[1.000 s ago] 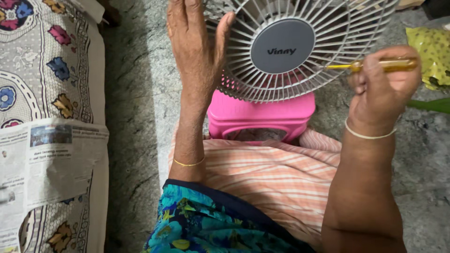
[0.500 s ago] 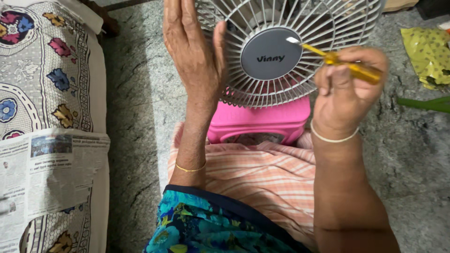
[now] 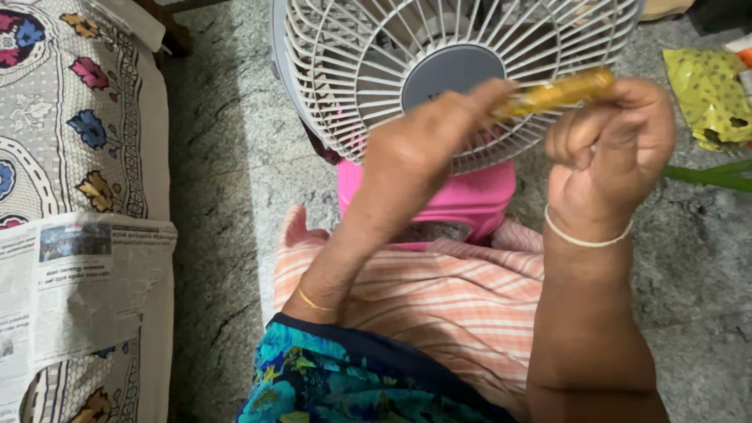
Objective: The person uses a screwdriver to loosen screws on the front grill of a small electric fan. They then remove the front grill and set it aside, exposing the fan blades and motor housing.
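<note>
A grey table fan (image 3: pixel 352 63) with a wire grille and round grey hub (image 3: pixel 462 74) stands on a pink plastic stool (image 3: pixel 470 196) in front of me. My right hand (image 3: pixel 611 157) grips the yellow handle of a screwdriver (image 3: pixel 560 90), held level across the grille near the hub. My left hand (image 3: pixel 423 149) is raised in front of the hub, back towards me, its fingers curled around the screwdriver's front end. The metal shaft is hidden behind those fingers. Both wrists wear thin bangles.
An orange-striped cloth (image 3: pixel 446 298) lies over my lap against the stool. A patterned bedcover (image 3: pixel 78 117) with a newspaper (image 3: pixel 78 298) on it runs along the left. A yellow-green bag (image 3: pixel 709 86) and a green stick (image 3: pixel 713 176) lie on the granite floor at right.
My left hand left the fan's left rim and swung right to the screwdriver's front end. My right hand turned the screwdriver from pointing at the hub to lying level.
</note>
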